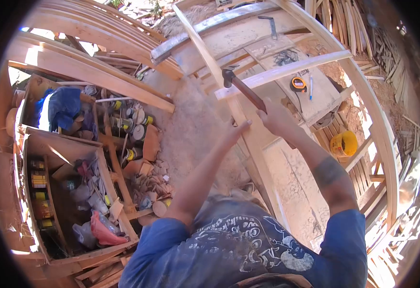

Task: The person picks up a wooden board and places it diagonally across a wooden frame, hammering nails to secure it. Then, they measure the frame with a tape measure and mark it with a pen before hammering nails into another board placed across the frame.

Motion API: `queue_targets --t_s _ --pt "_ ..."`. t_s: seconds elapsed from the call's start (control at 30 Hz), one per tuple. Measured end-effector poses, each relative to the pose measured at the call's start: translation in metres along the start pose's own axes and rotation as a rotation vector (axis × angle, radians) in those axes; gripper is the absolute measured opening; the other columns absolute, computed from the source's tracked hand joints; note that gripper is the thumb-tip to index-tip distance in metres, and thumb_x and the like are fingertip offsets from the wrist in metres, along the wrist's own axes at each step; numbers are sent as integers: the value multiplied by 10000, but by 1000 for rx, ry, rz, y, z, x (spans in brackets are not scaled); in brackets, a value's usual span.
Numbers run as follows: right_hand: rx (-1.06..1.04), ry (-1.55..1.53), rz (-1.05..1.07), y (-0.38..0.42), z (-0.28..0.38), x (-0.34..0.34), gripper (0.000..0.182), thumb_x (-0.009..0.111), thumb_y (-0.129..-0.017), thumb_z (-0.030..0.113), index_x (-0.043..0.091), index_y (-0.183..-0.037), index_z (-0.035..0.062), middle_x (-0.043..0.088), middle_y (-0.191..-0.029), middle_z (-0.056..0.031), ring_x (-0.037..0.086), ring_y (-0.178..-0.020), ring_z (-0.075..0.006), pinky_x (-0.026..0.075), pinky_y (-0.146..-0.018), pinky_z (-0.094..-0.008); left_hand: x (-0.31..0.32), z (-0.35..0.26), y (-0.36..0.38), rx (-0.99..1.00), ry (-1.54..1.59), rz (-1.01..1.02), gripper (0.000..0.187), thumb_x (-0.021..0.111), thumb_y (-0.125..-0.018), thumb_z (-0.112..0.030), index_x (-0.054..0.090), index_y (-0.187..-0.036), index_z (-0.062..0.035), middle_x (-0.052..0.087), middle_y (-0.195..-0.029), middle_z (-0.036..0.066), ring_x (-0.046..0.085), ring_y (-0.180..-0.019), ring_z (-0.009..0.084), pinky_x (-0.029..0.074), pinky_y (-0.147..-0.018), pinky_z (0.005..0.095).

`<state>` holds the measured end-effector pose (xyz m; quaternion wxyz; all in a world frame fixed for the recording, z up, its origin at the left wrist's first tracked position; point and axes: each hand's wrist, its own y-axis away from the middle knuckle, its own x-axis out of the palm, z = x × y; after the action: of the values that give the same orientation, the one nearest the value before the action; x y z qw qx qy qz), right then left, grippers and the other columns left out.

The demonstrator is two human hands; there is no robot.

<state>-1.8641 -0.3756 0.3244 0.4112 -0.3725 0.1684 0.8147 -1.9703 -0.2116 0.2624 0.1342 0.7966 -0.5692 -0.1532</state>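
Note:
My right hand (275, 117) is wrapped round the wooden handle of a hammer (244, 88). The hammer's dark head is up and to the left, over the spot where a light wooden crosspiece (287, 73) meets a long wooden rail (239, 113). My left hand (238, 132) rests at that long rail, just below the joint, with its thumb pointing right; its other fingers are mostly hidden, and whether they hold anything cannot be made out.
On the bench boards lie an orange tape measure (298, 84), a blue pen (311, 88), a pile of nails (286, 57) and a metal square (270, 26). A yellow bucket (343, 144) stands at right. Open shelves (83, 139) with cans and bags fill the left.

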Motion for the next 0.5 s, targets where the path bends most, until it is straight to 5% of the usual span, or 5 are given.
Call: queue_targets --t_s 0.2,0.33,0.4,0.47,0.5 --pt "77 -116 -313 -2 125 -67 364 588 -952 308 493 -1119 -2 616 -771 -265 620 -782 -468 471 -688 -501 -10 39 -42 76 -40 6 670 717 -876 -412 534 -1288 84 674 -1021 129 651 -876 199 539 -763 325" --pt "50 19 -507 15 99 12 307 559 -962 279 484 -1082 6 604 -747 -266 615 -749 -474 466 -673 -520 -66 135 -52 -93 -51 154 517 658 -909 -362 588 -1222 43 644 -903 107 618 -766 198 520 -653 343" --pt "-5 239 -352 38 51 65 289 563 -948 256 475 -1079 13 602 -763 -273 616 -747 -471 461 -666 -535 -118 183 -30 -150 -111 285 340 604 -901 -224 613 -1134 24 620 -846 96 599 -710 200 492 -608 345" --pt "239 119 -291 72 88 82 283 584 -922 244 504 -1056 9 603 -783 -266 620 -765 -462 466 -671 -519 -165 184 24 -41 -729 448 315 523 -854 -62 663 -1117 43 652 -834 137 606 -693 238 489 -625 400" --pt "378 -10 -254 90 113 84 263 569 -926 241 530 -1045 10 628 -859 -260 623 -835 -452 468 -724 -519 -188 245 36 -41 -429 341 350 541 -824 -44 692 -1136 2 669 -863 176 634 -740 272 492 -662 426"
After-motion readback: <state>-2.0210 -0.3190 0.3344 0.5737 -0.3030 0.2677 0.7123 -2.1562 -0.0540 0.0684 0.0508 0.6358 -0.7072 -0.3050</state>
